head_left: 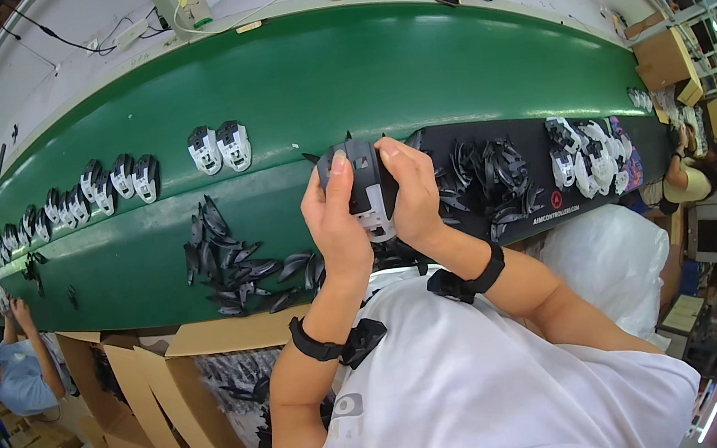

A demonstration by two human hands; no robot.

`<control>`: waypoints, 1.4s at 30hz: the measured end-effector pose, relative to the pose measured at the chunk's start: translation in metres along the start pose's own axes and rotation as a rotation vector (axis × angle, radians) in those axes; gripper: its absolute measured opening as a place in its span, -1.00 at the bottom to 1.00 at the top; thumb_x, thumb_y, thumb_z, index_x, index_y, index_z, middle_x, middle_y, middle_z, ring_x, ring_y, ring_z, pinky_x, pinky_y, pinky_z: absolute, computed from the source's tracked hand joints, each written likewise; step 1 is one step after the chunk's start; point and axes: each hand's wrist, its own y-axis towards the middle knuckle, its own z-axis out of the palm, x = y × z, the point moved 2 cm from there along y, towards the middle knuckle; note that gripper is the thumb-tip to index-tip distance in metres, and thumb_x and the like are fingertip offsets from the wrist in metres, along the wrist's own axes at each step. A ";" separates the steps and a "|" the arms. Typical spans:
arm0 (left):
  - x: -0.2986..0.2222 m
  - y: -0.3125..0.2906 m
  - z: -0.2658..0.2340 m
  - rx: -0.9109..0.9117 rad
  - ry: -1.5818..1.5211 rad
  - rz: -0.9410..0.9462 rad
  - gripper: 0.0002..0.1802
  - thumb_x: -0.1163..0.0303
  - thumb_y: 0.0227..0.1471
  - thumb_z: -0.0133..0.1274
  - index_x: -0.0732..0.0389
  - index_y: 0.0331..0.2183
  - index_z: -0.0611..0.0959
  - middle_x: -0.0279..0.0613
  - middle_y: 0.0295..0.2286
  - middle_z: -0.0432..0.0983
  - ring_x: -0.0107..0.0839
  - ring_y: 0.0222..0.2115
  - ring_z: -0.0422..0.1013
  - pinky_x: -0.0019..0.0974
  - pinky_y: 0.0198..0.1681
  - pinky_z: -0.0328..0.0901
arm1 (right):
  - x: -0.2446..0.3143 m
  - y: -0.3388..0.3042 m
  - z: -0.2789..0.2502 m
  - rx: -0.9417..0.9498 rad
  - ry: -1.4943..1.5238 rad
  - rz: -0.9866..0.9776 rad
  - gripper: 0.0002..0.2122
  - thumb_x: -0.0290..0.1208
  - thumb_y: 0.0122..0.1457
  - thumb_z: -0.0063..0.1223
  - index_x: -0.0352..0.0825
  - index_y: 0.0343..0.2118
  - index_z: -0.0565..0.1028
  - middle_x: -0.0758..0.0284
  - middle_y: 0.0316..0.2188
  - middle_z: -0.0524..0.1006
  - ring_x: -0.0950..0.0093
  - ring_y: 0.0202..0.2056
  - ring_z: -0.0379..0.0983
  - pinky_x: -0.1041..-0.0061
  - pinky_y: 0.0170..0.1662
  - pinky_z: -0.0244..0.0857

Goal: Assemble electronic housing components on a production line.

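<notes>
Both hands grip a black and white computer mouse body (pixel 372 206) just in front of my chest. My left hand (pixel 337 222) wraps its left side, thumb on top. My right hand (pixel 415 198) closes round the opposite side, its thumb near the far end. Thin black points stick out at the mouse's far end; whether they belong to it I cannot tell. Left of my hands, curved black plastic pieces (pixel 227 265) lie in a loose pile. More curved black pieces (pixel 498 172) lie to the right on a black mat (pixel 537 124).
Black and white mouse bodies (pixel 219 147) stand in a row along the green belt (pixel 310 75). Others (pixel 592 156) cluster on the mat. An open cardboard box (pixel 209 401) is at lower left, a clear plastic bag (pixel 612 266) at right. Another person (pixel 22 372) works at far left.
</notes>
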 end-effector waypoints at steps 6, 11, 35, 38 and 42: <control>0.015 0.028 -0.019 -0.108 -0.039 0.004 -0.76 0.26 0.10 -0.06 0.23 -0.33 0.55 -0.36 -0.45 0.47 -0.59 -0.48 0.39 -0.49 -0.39 0.28 | -0.024 0.021 0.016 0.031 0.040 0.152 -0.71 -0.30 0.21 -0.23 -0.39 -0.57 0.34 0.48 -0.62 0.26 0.68 -0.53 0.12 0.62 -0.44 0.04; 0.015 0.061 -0.049 -0.189 -0.223 -0.338 -0.63 0.11 0.12 -0.11 0.26 -0.36 0.54 -0.30 -0.46 0.48 -0.53 -0.48 0.42 -0.45 -0.38 0.31 | -0.052 0.042 0.023 0.094 0.386 0.754 -0.64 -0.17 0.25 -0.30 -0.39 -0.26 0.45 0.39 -0.50 0.45 0.55 -0.45 0.39 0.58 -0.32 0.27; -0.057 0.264 -0.280 -0.565 1.925 0.804 -0.28 -0.08 -0.10 0.08 0.30 -0.07 0.41 0.02 -0.07 0.25 -0.03 0.03 0.09 0.07 0.00 0.05 | -0.209 -0.044 0.078 1.249 -1.054 -0.206 -0.61 -0.24 -0.11 0.19 -0.25 -0.22 0.37 0.33 -0.35 0.36 0.37 -0.22 0.32 0.41 -0.20 0.27; -0.041 0.264 -0.250 -0.360 2.150 0.504 -0.27 -0.20 -0.13 0.03 0.30 -0.19 0.55 0.00 -0.03 0.27 -0.03 0.09 0.02 0.08 0.06 -0.05 | -0.205 -0.032 0.071 1.110 -0.847 -0.106 -0.70 -0.36 -0.09 0.17 -0.27 -0.28 0.38 0.31 -0.42 0.38 0.34 -0.28 0.36 0.39 -0.22 0.29; -0.028 0.266 -0.253 -0.471 2.134 0.189 -0.23 -0.17 -0.17 0.08 0.38 -0.18 0.52 0.03 0.02 0.23 0.00 0.13 -0.05 0.07 0.11 -0.12 | -0.158 0.001 0.061 0.933 -0.584 0.266 -0.74 -0.60 -0.13 0.11 -0.31 -0.31 0.40 0.30 -0.49 0.40 0.34 -0.46 0.40 0.40 -0.34 0.33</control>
